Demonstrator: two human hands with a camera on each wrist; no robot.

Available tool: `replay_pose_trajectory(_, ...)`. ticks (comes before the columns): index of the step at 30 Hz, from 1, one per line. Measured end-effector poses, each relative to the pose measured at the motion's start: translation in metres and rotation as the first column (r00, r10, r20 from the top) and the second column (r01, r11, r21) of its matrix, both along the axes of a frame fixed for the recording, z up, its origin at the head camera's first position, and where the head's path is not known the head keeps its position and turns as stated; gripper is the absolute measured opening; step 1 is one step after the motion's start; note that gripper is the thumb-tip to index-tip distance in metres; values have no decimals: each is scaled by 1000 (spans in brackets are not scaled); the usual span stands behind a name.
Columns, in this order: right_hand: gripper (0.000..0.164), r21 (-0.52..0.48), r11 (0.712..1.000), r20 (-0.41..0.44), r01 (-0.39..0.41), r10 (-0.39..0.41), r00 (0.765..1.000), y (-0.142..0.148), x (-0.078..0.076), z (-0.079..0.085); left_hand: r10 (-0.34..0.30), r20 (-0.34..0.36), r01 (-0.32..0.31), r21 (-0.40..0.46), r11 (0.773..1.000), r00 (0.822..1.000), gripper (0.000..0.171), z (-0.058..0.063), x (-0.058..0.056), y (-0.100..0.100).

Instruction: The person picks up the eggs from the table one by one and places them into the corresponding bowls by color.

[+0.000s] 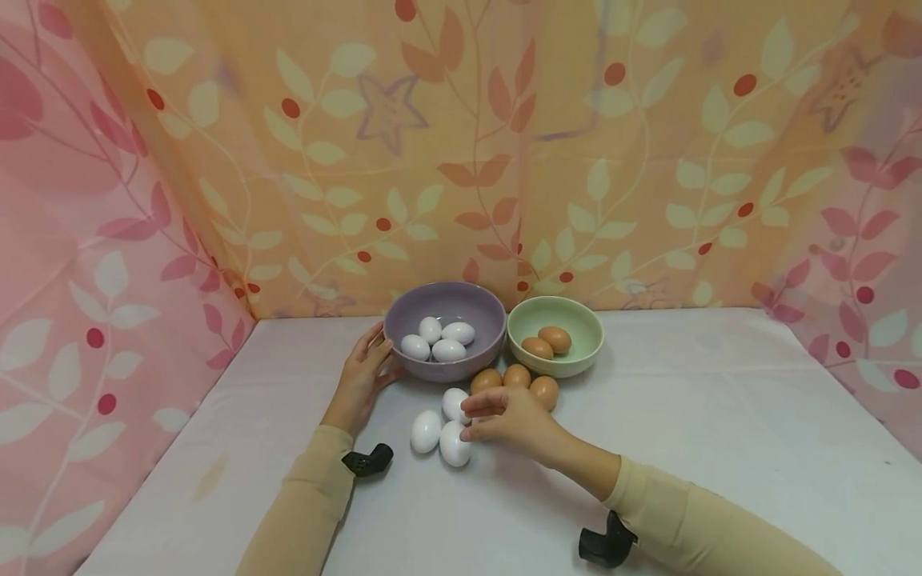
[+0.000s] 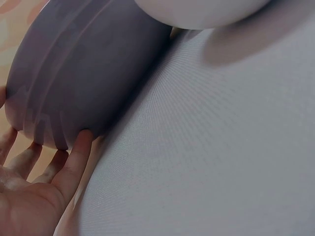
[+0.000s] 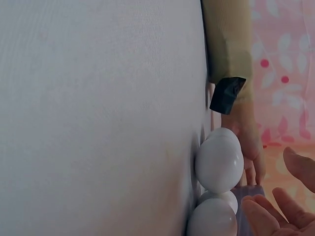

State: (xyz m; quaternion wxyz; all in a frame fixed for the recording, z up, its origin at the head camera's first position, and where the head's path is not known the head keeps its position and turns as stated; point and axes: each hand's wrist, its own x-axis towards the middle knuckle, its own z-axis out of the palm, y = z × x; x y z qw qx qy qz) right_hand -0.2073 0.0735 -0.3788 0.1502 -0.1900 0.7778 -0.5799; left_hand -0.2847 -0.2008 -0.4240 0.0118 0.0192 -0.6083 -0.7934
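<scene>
Spread against the left side of the purple bowl (image 1: 481, 314), my left hand (image 1: 363, 374) touches its wall with the fingertips (image 2: 84, 137). Several white eggs (image 1: 449, 350) lie inside that bowl. My right hand (image 1: 524, 426) hovers over the tabletop, thumb and fingers apart with nothing between them. Beside its fingertips are three white eggs (image 1: 426, 432) grouped on the table; two are partly overlapped by the hand in the head view. Three brown eggs (image 1: 544, 394) sit just beyond the right hand, in front of the bowls.
A light green bowl (image 1: 585, 326) holding two brown eggs (image 1: 554, 340) stands right beside the purple one. White cloth covers the table (image 1: 720, 416). A patterned orange curtain (image 1: 475, 160) hangs behind, with pink patterned cloth (image 1: 58, 320) at both sides.
</scene>
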Motion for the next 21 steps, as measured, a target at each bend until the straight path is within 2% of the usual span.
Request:
replay_pose_trajectory(15,45,66,998,-22,-7,8,1000,-7,4,-7,-1,6,1,-7,1000,1000,57,-2,0,0)
replay_pose_trajectory(21,43,125,991,-77,35,-26,997,-11,5,-7,-3,-11,3,-1,1000,1000,56,-1,1,-1)
